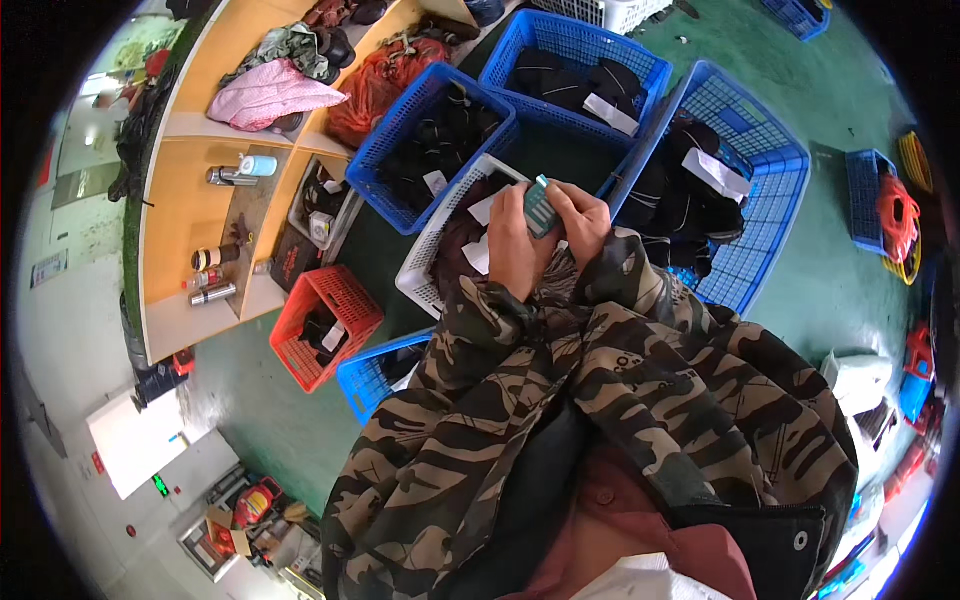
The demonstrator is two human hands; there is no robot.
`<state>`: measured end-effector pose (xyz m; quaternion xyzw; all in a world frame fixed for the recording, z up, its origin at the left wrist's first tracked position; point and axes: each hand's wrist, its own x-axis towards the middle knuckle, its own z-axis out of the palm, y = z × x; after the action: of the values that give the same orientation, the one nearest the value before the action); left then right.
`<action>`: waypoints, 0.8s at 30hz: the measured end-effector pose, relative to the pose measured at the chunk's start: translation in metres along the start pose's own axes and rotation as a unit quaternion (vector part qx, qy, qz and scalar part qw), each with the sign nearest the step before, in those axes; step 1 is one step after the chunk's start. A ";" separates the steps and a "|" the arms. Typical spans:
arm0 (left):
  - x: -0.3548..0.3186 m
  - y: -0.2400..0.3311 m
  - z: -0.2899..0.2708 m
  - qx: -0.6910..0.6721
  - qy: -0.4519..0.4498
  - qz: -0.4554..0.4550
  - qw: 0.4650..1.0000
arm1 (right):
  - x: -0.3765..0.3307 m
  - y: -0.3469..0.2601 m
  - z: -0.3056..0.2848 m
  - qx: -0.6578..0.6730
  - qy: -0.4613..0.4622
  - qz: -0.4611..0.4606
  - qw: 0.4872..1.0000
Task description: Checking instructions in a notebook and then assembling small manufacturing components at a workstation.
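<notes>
Both my hands are raised together in front of me, above a white plastic basket (418, 262). Between them is a small flat teal-and-grey piece with pale bars (541, 212); its exact kind I cannot make out. My left hand (513, 245) grips its left side with bent fingers. On its right edge, my right hand (583, 218) pinches it between thumb and fingers. Dark brownish cloth pieces (455, 235) and white paper slips (477, 254) lie in the basket below, partly hidden by my hands and camouflage sleeves.
Blue baskets of dark cloth goods stand ahead (655, 75), ahead-left (365, 185) and at right (785, 165). A red basket (290, 350) and another blue basket (355, 390) sit at left. Beyond them is a wooden shelf (165, 215) with bottles and bags.
</notes>
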<state>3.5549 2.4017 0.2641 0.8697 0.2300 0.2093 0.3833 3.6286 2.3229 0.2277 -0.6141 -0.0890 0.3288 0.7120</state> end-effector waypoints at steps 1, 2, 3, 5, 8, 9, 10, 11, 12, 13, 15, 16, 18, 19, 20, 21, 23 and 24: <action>0.002 0.002 0.005 -0.002 0.001 0.001 1.000 | 0.004 0.002 -0.006 0.017 0.000 0.012 1.000; 0.003 0.003 0.008 -0.008 -0.005 0.003 1.000 | 0.006 0.003 -0.012 0.033 0.001 0.024 0.999; 0.002 -0.004 0.004 -0.014 0.007 -0.007 1.000 | 0.013 0.004 -0.005 0.036 -0.010 0.026 0.999; -0.005 -0.020 -0.010 -0.026 0.023 -0.050 0.998 | 0.023 0.013 0.014 -0.001 -0.080 0.067 0.994; 0.005 0.000 0.005 -0.069 -0.005 -0.053 0.996 | 0.023 0.007 -0.013 -0.037 -0.047 0.027 0.998; 0.006 0.001 0.003 -0.073 -0.001 -0.051 0.996 | 0.021 -0.001 -0.008 -0.049 -0.048 0.043 0.997; 0.007 0.001 0.001 -0.065 0.002 -0.062 0.996 | 0.024 -0.001 -0.008 -0.054 -0.050 0.040 0.997; 0.008 0.002 -0.001 -0.057 0.006 -0.073 0.996 | 0.027 0.003 -0.007 -0.055 -0.059 0.041 0.996; 0.007 0.001 0.001 -0.064 0.009 -0.073 0.995 | 0.028 0.003 -0.007 -0.058 -0.064 0.045 0.995; 0.006 -0.001 0.003 -0.075 0.006 -0.080 0.994 | 0.027 0.001 -0.008 -0.079 -0.053 0.026 0.995; -0.003 -0.006 -0.002 -0.084 0.014 -0.093 0.992 | 0.020 0.006 -0.005 -0.115 -0.072 0.016 0.991; -0.012 -0.012 -0.006 -0.077 0.016 -0.112 0.991 | 0.016 0.009 0.001 -0.143 -0.090 0.009 0.985; -0.029 -0.025 -0.017 -0.066 0.031 -0.135 0.988 | 0.012 0.015 0.017 -0.155 -0.118 0.022 0.981; -0.037 -0.032 -0.023 -0.029 0.032 -0.117 0.992 | 0.010 0.019 0.025 -0.146 -0.135 0.016 0.980; -0.028 -0.031 -0.003 -0.020 0.009 -0.087 0.996 | 0.018 0.019 0.004 -0.153 -0.115 0.013 0.981; -0.032 -0.027 -0.002 -0.025 0.010 -0.083 0.996 | 0.012 0.017 0.002 -0.158 -0.113 0.009 0.981; -0.040 -0.017 0.000 -0.028 0.019 -0.072 0.997 | 0.000 0.011 -0.005 -0.152 -0.109 0.005 0.982; -0.043 -0.010 0.003 -0.035 0.018 -0.065 0.997 | -0.005 0.007 -0.011 -0.157 -0.101 0.000 0.982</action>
<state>3.5193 2.3815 0.2461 0.8351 0.2852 0.2077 0.4221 3.6283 2.3113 0.2204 -0.6815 -0.2112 0.3713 0.5942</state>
